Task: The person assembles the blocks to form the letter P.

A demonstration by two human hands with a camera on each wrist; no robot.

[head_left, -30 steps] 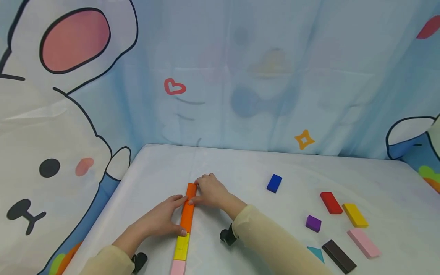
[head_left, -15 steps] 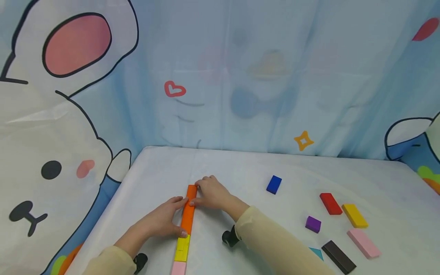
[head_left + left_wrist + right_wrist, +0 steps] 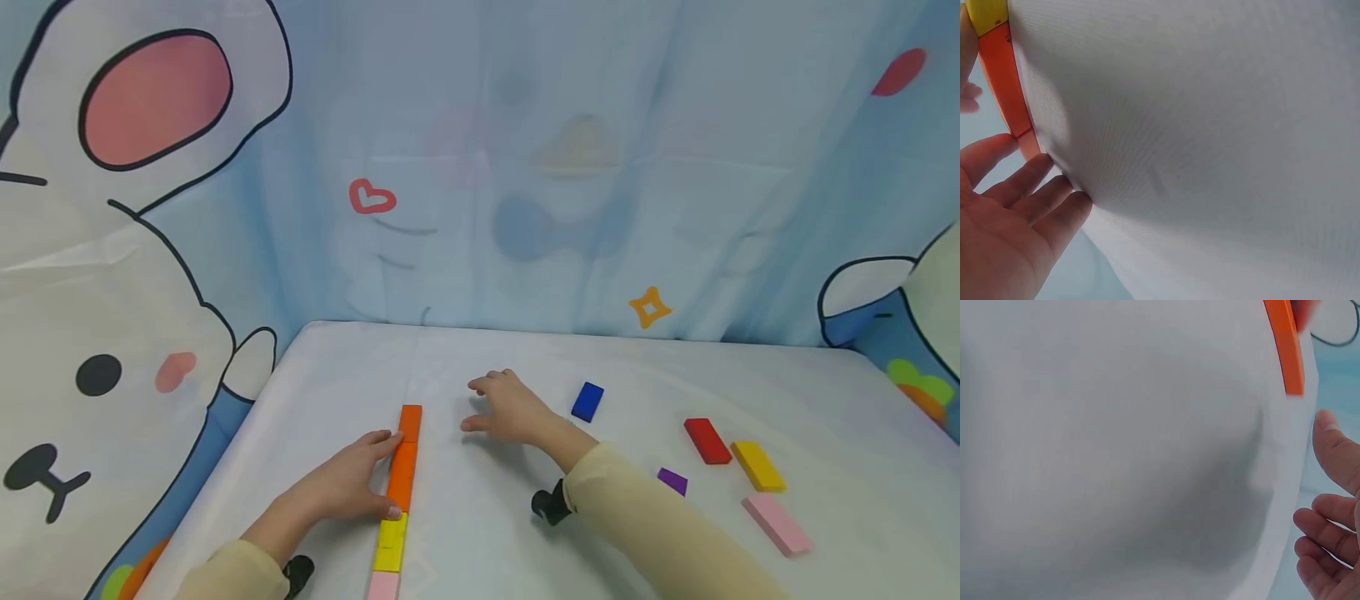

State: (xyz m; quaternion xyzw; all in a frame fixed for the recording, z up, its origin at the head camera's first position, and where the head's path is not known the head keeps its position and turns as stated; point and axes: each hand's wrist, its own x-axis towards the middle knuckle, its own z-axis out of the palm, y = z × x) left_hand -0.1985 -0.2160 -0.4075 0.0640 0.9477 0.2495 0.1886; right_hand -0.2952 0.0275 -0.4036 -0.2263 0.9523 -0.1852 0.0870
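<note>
A straight row of wooden blocks runs along the left part of the white table: an orange block [image 3: 410,422] at the far end, a longer orange block [image 3: 401,479], a yellow block [image 3: 390,543] and a pink block [image 3: 384,586] cut by the frame's bottom. My left hand [image 3: 345,482] rests along the row's left side, thumb near the orange-yellow joint and a fingertip by the joint between the orange blocks. In the left wrist view its fingers are loosely extended. My right hand [image 3: 513,410] hovers right of the row with spread fingers, holding nothing.
A blue block [image 3: 587,402] lies just beyond my right wrist. Farther right are a red block [image 3: 707,441], a yellow block [image 3: 759,466], a pink block [image 3: 777,523] and a purple block [image 3: 673,481] partly covered by my sleeve. A printed curtain [image 3: 450,250] hangs behind the table.
My right hand has let go of the far orange block and moved right. Its sleeve now covers the dark brown block and the teal triangle. My left hand stays at the row.
</note>
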